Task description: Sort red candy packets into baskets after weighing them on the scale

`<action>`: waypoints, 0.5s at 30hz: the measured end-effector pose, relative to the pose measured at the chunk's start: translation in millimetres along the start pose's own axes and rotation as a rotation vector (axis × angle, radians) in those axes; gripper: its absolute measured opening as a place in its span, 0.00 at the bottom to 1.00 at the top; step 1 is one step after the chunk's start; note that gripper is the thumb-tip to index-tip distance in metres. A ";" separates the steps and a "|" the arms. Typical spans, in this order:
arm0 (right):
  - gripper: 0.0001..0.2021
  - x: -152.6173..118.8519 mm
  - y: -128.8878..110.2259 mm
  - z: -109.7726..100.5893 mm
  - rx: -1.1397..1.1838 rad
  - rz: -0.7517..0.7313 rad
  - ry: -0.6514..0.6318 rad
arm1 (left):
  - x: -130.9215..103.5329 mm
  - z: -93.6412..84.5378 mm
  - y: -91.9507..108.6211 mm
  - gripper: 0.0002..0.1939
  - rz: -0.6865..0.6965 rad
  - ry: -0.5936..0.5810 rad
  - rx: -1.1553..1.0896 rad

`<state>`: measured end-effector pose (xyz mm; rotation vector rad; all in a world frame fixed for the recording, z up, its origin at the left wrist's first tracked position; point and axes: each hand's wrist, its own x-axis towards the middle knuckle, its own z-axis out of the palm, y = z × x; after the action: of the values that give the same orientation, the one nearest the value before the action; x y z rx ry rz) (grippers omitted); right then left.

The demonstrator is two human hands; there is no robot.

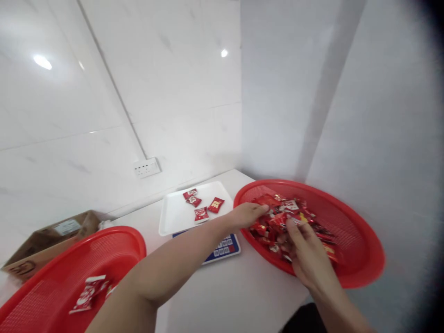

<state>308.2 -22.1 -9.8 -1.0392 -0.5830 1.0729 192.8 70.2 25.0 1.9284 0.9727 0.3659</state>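
Note:
A large red plastic basket [350,249] on the right holds a heap of small wrapped candies [267,201], mostly in red wrappers. Both hands are inside it. My left hand [248,215] reaches over its left rim with the thumb stretched along the candies; its other fingers are mostly hidden, so its grip is unclear. My right hand [307,249] comes in from the front, thumb and fingers closed on a candy packet [294,222]. Several red candies [201,214] lie on the white tray [173,217] of a scale, whose blue keypad [222,247] is partly behind my left forearm.
A second red basket [121,240] with a few red-and-white packets [86,296] stands at the lower left. Behind it is an open cardboard box [45,254]. The white table [222,291] meets a tiled wall bearing a socket [147,167], and a grey wall rises at right.

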 end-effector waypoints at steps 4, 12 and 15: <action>0.17 -0.6 -0.3 0.8 0.048 -0.052 0.004 | -3.4 1.7 -1.6 0.24 0.045 -0.011 -0.043; 0.15 -1.5 -2.4 0.9 0.059 -0.003 0.015 | -18.6 6.6 15.1 0.20 0.154 -0.083 -0.115; 0.15 -2.1 -4.5 0.3 0.087 0.038 -0.010 | -20.2 3.4 15.5 0.15 0.190 -0.100 -0.135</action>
<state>309.0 -24.3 -5.5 -0.9726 -0.5219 1.1281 189.3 48.7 38.7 1.9008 0.6844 0.4288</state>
